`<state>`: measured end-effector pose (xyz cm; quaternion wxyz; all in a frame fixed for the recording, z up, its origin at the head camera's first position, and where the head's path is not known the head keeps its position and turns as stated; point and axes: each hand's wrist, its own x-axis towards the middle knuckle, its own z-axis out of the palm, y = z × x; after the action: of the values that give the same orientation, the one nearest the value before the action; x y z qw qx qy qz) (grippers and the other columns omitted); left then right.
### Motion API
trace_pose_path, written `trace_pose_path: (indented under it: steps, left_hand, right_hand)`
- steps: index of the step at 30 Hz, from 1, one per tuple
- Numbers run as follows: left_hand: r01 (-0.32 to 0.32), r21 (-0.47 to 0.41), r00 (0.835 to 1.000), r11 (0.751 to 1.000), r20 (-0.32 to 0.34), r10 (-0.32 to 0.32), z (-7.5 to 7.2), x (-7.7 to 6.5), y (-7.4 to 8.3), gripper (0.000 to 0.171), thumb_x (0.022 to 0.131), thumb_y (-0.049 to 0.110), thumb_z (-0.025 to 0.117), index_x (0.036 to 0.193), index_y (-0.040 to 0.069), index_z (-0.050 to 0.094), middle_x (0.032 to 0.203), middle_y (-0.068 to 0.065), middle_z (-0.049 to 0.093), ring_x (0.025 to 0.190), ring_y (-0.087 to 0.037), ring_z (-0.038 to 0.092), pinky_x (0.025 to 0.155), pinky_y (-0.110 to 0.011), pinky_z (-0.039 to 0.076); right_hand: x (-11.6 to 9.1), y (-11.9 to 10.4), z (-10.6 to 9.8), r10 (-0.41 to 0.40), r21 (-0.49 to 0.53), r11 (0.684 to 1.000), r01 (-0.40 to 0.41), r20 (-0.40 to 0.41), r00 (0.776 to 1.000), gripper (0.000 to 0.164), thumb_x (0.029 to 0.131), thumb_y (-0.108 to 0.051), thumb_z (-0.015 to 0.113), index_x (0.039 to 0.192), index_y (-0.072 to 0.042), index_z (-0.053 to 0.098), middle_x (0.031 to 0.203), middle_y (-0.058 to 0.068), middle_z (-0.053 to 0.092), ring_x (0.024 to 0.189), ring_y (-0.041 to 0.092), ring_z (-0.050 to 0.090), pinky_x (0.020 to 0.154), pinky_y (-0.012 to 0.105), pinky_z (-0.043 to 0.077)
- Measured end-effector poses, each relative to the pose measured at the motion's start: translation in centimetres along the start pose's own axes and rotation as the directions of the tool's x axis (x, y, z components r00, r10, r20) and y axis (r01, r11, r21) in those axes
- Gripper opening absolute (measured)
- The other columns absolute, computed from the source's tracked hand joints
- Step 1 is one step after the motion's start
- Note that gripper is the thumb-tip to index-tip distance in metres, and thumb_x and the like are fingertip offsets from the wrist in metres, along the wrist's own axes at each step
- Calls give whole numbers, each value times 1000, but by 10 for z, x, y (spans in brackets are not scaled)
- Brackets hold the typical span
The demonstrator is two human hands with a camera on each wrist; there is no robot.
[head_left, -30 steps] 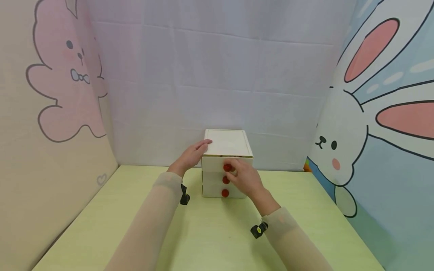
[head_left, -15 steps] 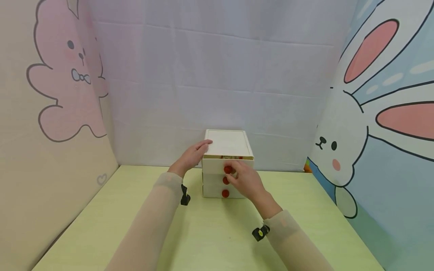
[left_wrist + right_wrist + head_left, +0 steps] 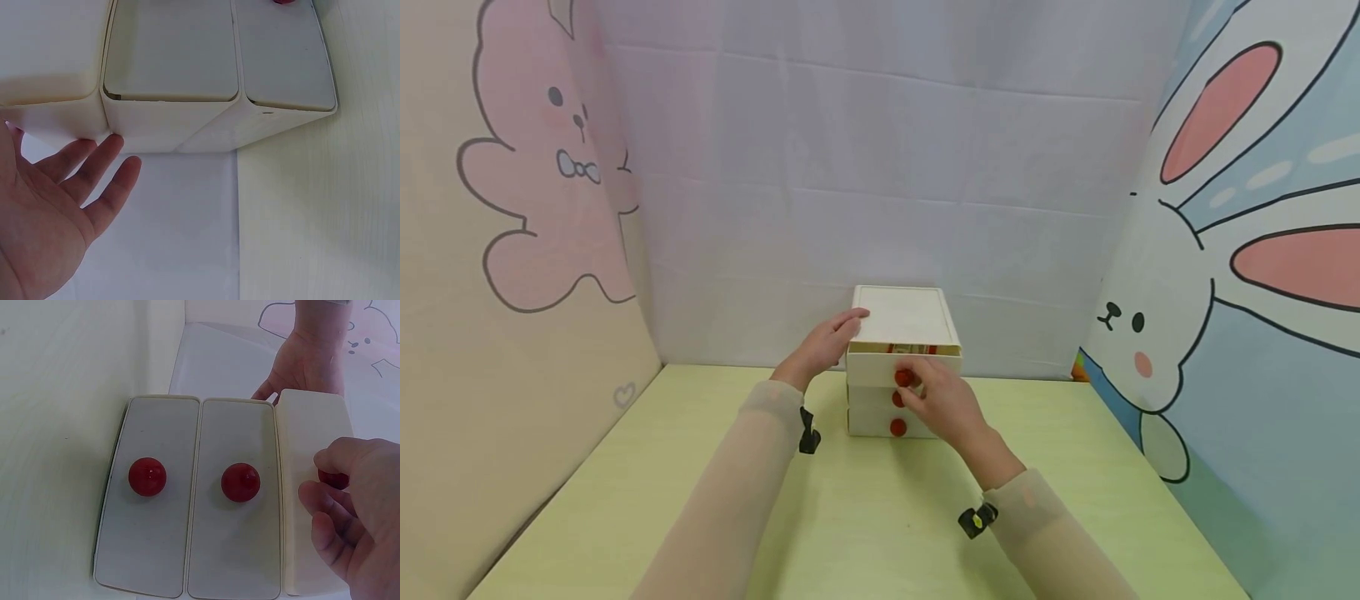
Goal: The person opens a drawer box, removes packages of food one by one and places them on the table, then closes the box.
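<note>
A small white drawer cabinet (image 3: pixel 906 312) with three stacked drawers stands on the table. Its top drawer (image 3: pixel 868 369) juts a little forward of the other two, and something with red and white print (image 3: pixel 912 349) shows in the gap behind its front. My right hand (image 3: pixel 947 404) pinches that drawer's round red knob (image 3: pixel 334 479) between thumb and fingers. Along the cabinet's upper left edge rests my left hand (image 3: pixel 822 350), its fingers spread against the side wall (image 3: pixel 165 124) in the left wrist view. The middle knob (image 3: pixel 240 482) and bottom knob (image 3: pixel 147 477) are untouched.
The pale green table (image 3: pixel 865 517) runs up to a white cloth backdrop (image 3: pixel 880 167). A panel with a pink cartoon animal (image 3: pixel 557 208) borders it on the left, one with a white rabbit (image 3: pixel 1150 317) on the right.
The top drawer has come slightly farther out toward me with my right hand on its knob, widening the gap and showing more of the printed thing. My left hand stays in place.
</note>
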<state>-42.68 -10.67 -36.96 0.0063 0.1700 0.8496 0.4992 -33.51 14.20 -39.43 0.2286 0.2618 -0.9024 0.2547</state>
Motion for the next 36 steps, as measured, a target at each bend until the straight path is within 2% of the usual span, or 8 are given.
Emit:
trace_pose_path:
  steps: [7, 11, 15, 19, 22, 24, 30, 36]
  left_hand:
    - [6, 0, 1000, 1000, 0, -6, 0, 0, -1, 53, 118, 54, 35, 166, 37, 48, 83, -4, 43, 73, -24, 40, 75, -44, 46]
    - [11, -7, 1000, 1000, -12, -11, 0, -1, -1, 52, 118, 54, 36, 165, 37, 49, 104, -12, 56, 87, -27, 47, 79, -43, 48]
    - [10, -10, 1000, 1000, -14, -10, 1, -2, -2, 51, 118, 52, 36, 165, 37, 49, 137, -16, 58, 106, -29, 52, 87, -46, 49]
    - [0, -1, 1000, 1000, -14, 0, 0, 0, -3, 52, 118, 51, 36, 166, 34, 48, 140, -12, 58, 101, -27, 53, 83, -43, 49]
    - [-1, -5, 1000, 1000, -12, 1, 0, 0, -3, 53, 118, 52, 35, 166, 34, 48, 126, -18, 57, 89, -28, 49, 78, -43, 48]
    - [1, -7, 1000, 1000, -11, -1, 0, -1, -2, 52, 118, 53, 35, 166, 36, 48, 133, -16, 57, 92, -27, 50, 80, -43, 47]
    - [4, -4, 1000, 1000, -1, -4, 0, -1, -2, 54, 118, 54, 35, 167, 36, 46, 172, -7, 45, 130, -34, 53, 95, -47, 50]
    - [16, -15, 1000, 1000, -2, -16, 0, -1, -2, 54, 118, 55, 35, 167, 37, 46, 177, -6, 39, 147, -39, 49, 111, -61, 50]
  right_hand:
    - [-3, -2, 0, 1, -10, 1000, -1, 9, 1000, 34, 101, -12, 79, 134, -12, 71, 112, 6, 75, 96, 28, 73, 81, 43, 63]
    - [-5, -3, 0, -9, -8, 1000, 9, 2, 1000, 34, 100, -12, 80, 133, -12, 71, 113, 6, 75, 94, 28, 74, 78, 43, 63]
    - [-7, -6, 0, -15, -11, 1000, 15, -5, 1000, 34, 100, -12, 80, 133, -12, 71, 114, 6, 75, 92, 28, 74, 77, 42, 64]
    - [-8, -6, 0, -16, -21, 1000, 16, -6, 1000, 34, 101, -13, 80, 134, -12, 70, 117, 7, 75, 93, 28, 74, 77, 41, 64]
    - [-9, -6, 1, -20, -21, 1000, 20, -14, 1000, 34, 100, -14, 82, 132, -13, 71, 117, 7, 75, 93, 28, 74, 77, 41, 64]
    - [-10, -6, 1, -22, -21, 1000, 22, -17, 1000, 34, 99, -13, 82, 132, -14, 71, 117, 6, 75, 93, 27, 74, 77, 40, 64]
    - [-12, -6, 1, -33, -33, 999, 32, -25, 999, 34, 99, -13, 82, 131, -14, 70, 115, 5, 75, 90, 25, 73, 75, 37, 63]
    - [-14, -8, -1, -26, -38, 999, 26, -14, 1000, 34, 99, -14, 83, 131, -14, 70, 116, 5, 75, 86, 23, 72, 73, 36, 62]
